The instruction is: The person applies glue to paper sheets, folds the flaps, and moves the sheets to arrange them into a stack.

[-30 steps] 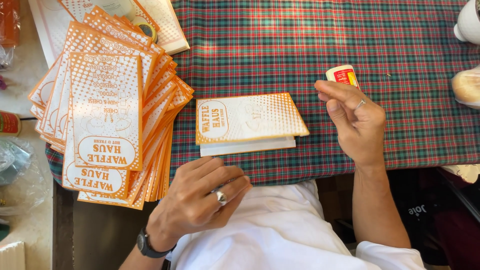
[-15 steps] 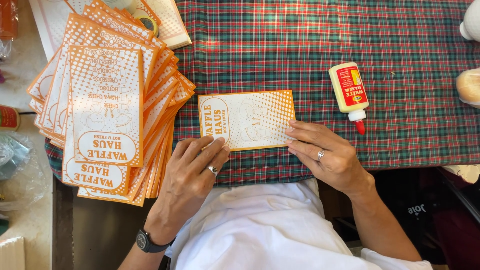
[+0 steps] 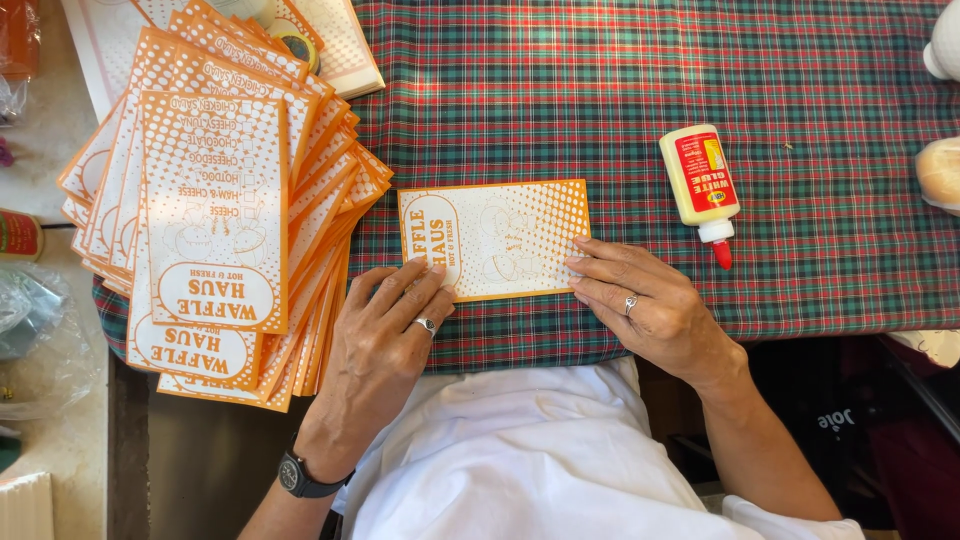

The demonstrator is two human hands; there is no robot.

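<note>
Pressing one orange paper bag (image 3: pixel 495 240) flat: left hand (image 3: pixel 385 335) and right hand (image 3: pixel 645 305), fingers spread. Right of bag, one capped glue bottle (image 3: pixel 700 185); left, fanned bag stack (image 3: pixel 215 200).

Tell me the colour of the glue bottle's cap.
Red; the glue bottle lies beside the right hand, head view.

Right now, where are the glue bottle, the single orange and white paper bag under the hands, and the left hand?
glue bottle (image 3: pixel 699 182), head view, on its red label.
paper bag (image 3: pixel 500 235), head view, on its dotted middle.
left hand (image 3: pixel 385 330), head view, on the back of the hand.
</note>
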